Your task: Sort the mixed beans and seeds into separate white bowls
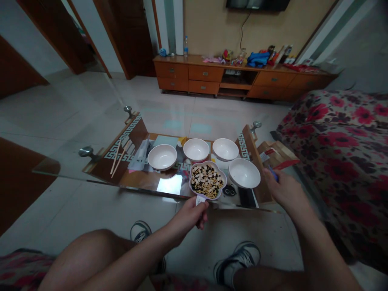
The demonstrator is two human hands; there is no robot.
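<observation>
My left hand point(197, 211) is closed around the short, labelled handle of a pale flower-shaped dish point(190, 186). Mixed beans and seeds point(207, 180), black, yellow and whitish, fill the dish at the near edge of the glass table. My right hand point(283, 188) is closed on a slim blue-purple object point(273, 173) right of the table; its kind is unclear. White bowls stand around the dish: one bowl point(163, 157) to the left, two bowls point(196, 149) point(225, 149) behind, and another bowl point(244, 173) to the right. All look empty.
Wooden chopsticks point(120, 158) lie on the left of the glass table point(100, 182). A brown paper bag point(277, 153) is beyond my right hand. Metal-topped supports point(86, 151) mark the table's sides. A flower-patterned sofa point(339, 161) flanks the right; a wooden cabinet point(203, 74) stands behind.
</observation>
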